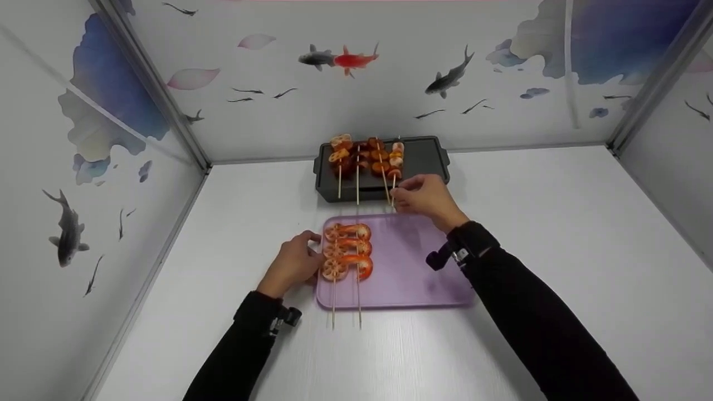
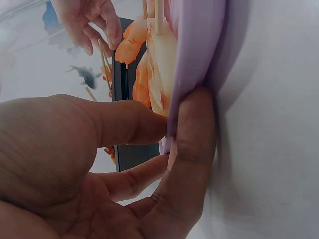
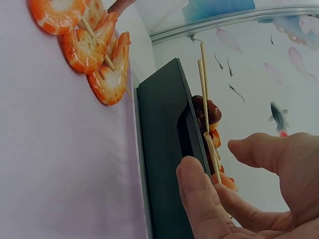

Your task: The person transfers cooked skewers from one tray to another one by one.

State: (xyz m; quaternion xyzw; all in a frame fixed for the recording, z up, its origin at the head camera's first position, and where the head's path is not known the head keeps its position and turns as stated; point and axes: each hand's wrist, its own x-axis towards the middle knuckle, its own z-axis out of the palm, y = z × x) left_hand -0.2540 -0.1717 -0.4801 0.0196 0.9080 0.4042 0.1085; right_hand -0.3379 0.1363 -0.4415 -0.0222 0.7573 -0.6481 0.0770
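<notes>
My left hand (image 1: 294, 259) pinches the left rim of a lilac tray (image 1: 412, 262), thumb above and fingers below in the left wrist view. On the tray's left side lie a lotus root skewer (image 1: 335, 269) and a shrimp skewer (image 1: 364, 267), their sticks past the near edge. My right hand (image 1: 426, 199) is at the front of a black grill (image 1: 420, 156), beside the stick of the rightmost skewer (image 1: 396, 156). In the right wrist view its thumb and fingers (image 3: 197, 186) stand apart around the stick (image 3: 213, 158), not closed on it.
Several skewers (image 1: 362, 159) of browned food lie on the left part of the grill, sticks toward me. The grill stands against the back wall (image 1: 390, 106), behind the tray. Side walls (image 1: 111, 223) with painted fish flank the white table (image 1: 557, 250).
</notes>
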